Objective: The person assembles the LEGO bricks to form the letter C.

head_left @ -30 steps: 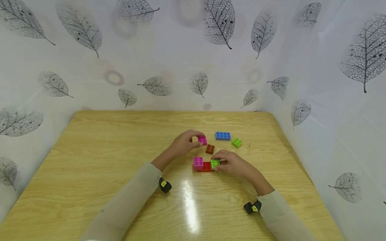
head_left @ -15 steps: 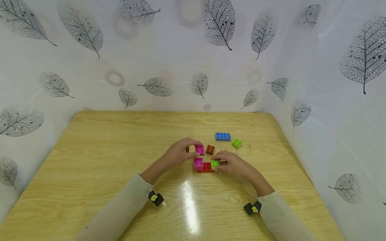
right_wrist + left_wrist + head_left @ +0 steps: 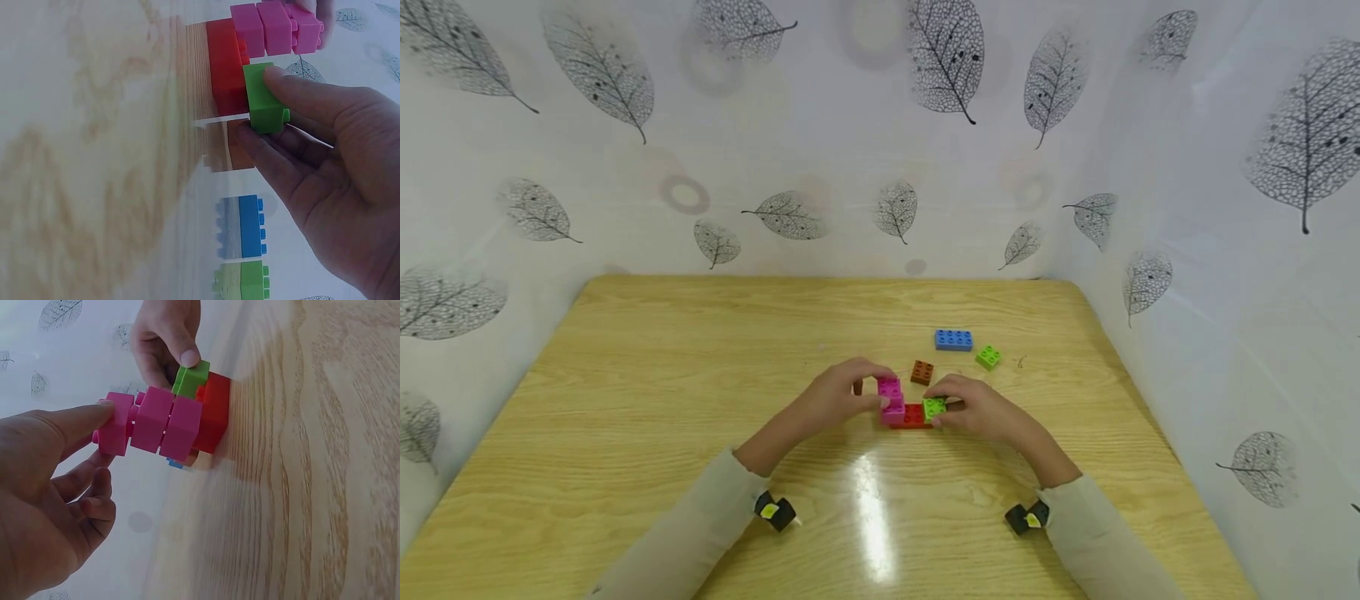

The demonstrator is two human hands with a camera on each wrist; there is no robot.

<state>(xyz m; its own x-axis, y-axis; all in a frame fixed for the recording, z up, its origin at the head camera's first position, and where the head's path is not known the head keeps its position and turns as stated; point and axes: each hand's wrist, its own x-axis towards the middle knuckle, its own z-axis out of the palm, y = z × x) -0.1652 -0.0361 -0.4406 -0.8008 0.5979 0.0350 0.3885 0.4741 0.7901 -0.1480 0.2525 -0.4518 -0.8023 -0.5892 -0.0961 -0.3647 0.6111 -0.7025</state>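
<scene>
My left hand (image 3: 835,402) pinches a pink building brick (image 3: 117,425) between thumb and fingers. That brick is directly over two stacked pink bricks (image 3: 165,425), and studs show in the narrow gap under it. The pink stack stands on the left end of a red brick (image 3: 913,415), which lies on the table. On the red brick's right end sits a green brick (image 3: 934,408), gripped by the thumb and fingers of my right hand (image 3: 988,410). In the right wrist view, the fingers of the left hand are mostly cut off at the top edge.
Just behind the red brick lies a brown brick (image 3: 922,372). Farther back are a long blue brick (image 3: 953,340) and a second green brick (image 3: 988,357). The wooden table (image 3: 662,350) meets a leaf-patterned white cloth (image 3: 827,150) at its back and sides.
My left hand has brought its pink brick toward me and slightly left, from beside the brown brick to over the pink stack. The right hand has stayed on the green brick.
</scene>
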